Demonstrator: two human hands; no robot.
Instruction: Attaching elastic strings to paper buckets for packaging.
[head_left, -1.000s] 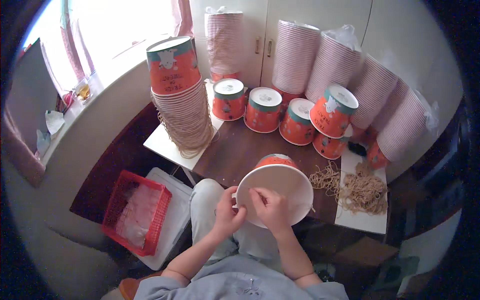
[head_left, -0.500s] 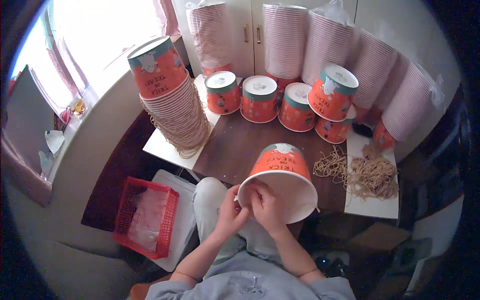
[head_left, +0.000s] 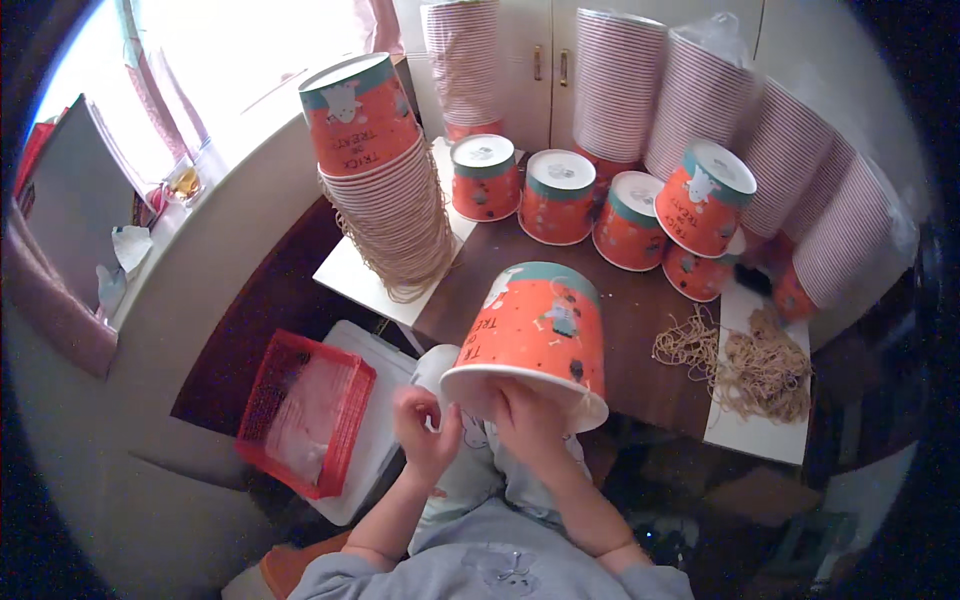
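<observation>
An orange paper bucket (head_left: 545,325) with a green band and dark lettering is tilted over my lap, its open mouth toward me. My right hand (head_left: 530,425) reaches into the mouth, its fingers closed at the near rim and partly hidden inside. A bit of pale cord (head_left: 588,405) shows at the right side of the rim. Just left of the rim, my left hand (head_left: 428,435) is raised with curled fingers, thumb and fingertips apart, and nothing visible between them.
Upside-down buckets (head_left: 558,195) stand along the back of the brown table (head_left: 620,345). A tall bucket stack (head_left: 385,200) draped with cords rises at left. Loose twine (head_left: 765,370) lies on a white board at right. Wrapped stacks (head_left: 620,85) line the cabinet; a red basket (head_left: 350,430) sits low at left.
My left hand has come off the bucket's rim and moved left. The bucket has turned, showing more of its printed side and less of its inside. The whole view has shifted slightly.
</observation>
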